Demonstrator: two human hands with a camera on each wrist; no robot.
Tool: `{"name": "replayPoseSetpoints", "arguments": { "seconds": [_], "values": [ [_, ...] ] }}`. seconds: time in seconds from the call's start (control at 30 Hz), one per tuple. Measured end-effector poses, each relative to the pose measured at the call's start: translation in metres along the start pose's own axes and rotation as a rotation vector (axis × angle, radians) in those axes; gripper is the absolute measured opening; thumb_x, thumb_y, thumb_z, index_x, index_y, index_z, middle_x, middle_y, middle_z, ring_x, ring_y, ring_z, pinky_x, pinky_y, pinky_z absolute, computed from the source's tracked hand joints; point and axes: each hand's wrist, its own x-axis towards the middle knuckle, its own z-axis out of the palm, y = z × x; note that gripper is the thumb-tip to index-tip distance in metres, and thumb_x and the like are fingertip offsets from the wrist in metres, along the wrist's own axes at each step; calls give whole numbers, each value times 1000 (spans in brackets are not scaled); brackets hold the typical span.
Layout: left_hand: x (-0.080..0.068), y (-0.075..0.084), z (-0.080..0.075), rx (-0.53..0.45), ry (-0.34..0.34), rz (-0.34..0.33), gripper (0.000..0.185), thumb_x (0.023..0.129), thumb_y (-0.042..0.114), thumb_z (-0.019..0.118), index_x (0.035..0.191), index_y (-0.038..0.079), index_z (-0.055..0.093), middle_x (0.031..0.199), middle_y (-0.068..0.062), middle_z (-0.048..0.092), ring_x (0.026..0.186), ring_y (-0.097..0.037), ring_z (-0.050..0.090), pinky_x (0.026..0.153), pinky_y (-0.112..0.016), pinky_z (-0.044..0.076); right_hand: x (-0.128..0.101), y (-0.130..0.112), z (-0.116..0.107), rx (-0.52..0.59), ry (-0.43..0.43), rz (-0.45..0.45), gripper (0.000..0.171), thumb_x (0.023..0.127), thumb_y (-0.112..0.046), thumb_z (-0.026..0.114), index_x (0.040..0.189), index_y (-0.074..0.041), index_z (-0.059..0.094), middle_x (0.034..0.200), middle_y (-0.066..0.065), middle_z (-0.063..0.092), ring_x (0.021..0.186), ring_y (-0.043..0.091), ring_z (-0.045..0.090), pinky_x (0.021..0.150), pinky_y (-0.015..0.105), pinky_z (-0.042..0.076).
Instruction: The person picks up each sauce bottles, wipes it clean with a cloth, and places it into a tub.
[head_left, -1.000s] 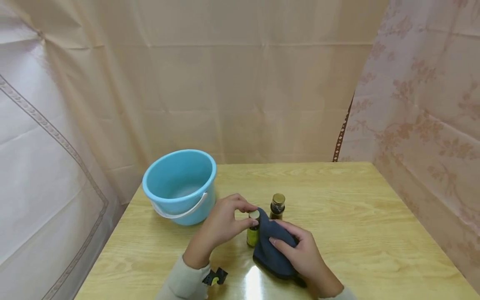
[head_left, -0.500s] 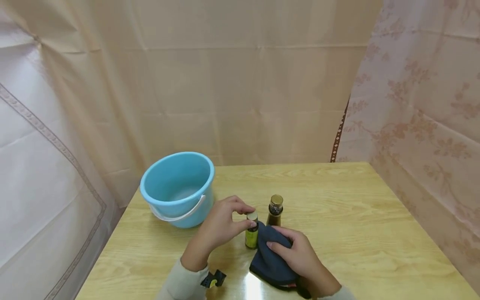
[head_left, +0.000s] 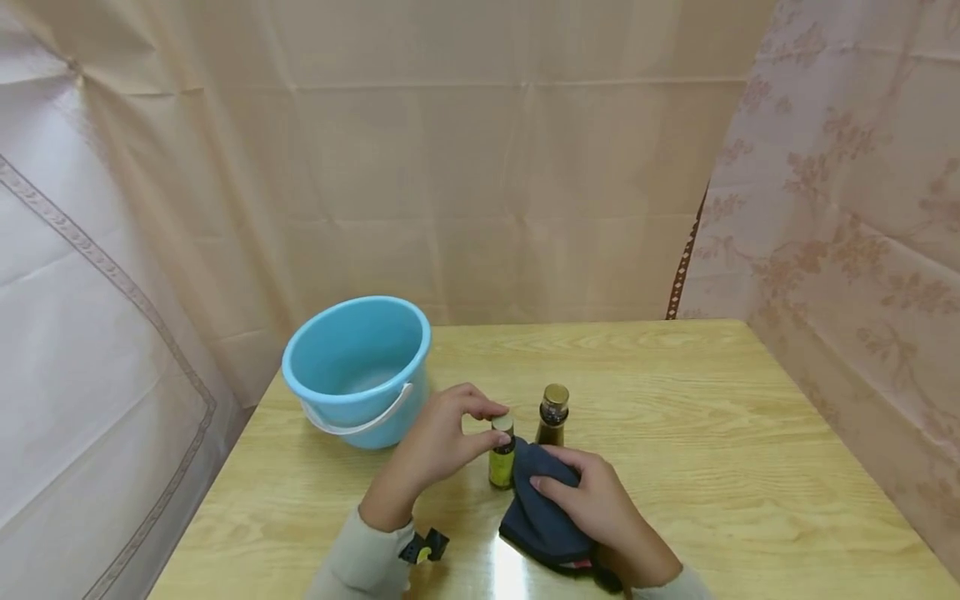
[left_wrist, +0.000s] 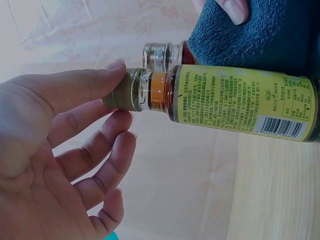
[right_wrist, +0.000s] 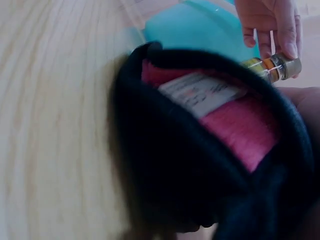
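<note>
A small bottle with a yellow-green label (head_left: 502, 457) stands upright on the wooden table (head_left: 675, 400), near the front edge and just in front of a taller brown bottle with a gold cap (head_left: 552, 415). The left hand (head_left: 438, 442) pinches the small bottle's cap between thumb and forefinger — the left wrist view shows the thumb lying along the cap while the other fingers curl loosely below it, touching nothing. The label's small print and a barcode show in that view, with an orange band at the neck.

Against the bottle's right side lies a dark blue cloth (head_left: 542, 510), bunched on the table. The right hand (head_left: 600, 508) rests on top of it, fingers bent over the fabric and gripping it, the fingertips close to the small bottle. In the right wrist view the cloth shows a pink inner side and a white sewn-in tag.

A light blue bucket (head_left: 358, 371) with a white handle stands at the table's left edge — well apart from the bottles. Pale curtains (head_left: 487, 167) hang behind and to both sides.
</note>
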Motion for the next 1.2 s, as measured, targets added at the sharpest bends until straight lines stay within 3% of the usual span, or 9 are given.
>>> {"name": "replayPoseSetpoints", "arguments": {
  "seconds": [0.47,0.67,0.8,1.2],
  "values": [
    [-1,-1,-3,-8,-1,-16,30,89,33,83,117,25,80,101,16,67,99,-10,67,85,-33,55,3,1,2,-69,5,26,40,87,-37,83,125,-27,75,124,0,73,109,14,68,86,27,54],
    [-2,-1,-4,-32,-7,-20,30,90,32,83,118,22,80,101,14,67,101,-16,67,85,-33,54,4,-1,3,-79,6,39,41,87,-38,83,125,-28,75,125,0,73,109,13,68,87,27,54],
    [0,1,-5,-21,-4,-24,30,90,32,83,119,24,79,101,15,67,101,-12,66,85,-32,54,4,-2,3,-79,18,33,40,87,-37,83,125,-29,75,125,-1,73,108,13,68,86,26,54],
    [-2,1,-5,-12,-10,-21,30,90,32,83,119,25,79,100,16,66,98,-8,64,83,-30,53,-2,-8,10,130,80,30,40,85,-26,86,124,-27,75,125,3,73,108,16,70,84,24,56]
  ]
}}
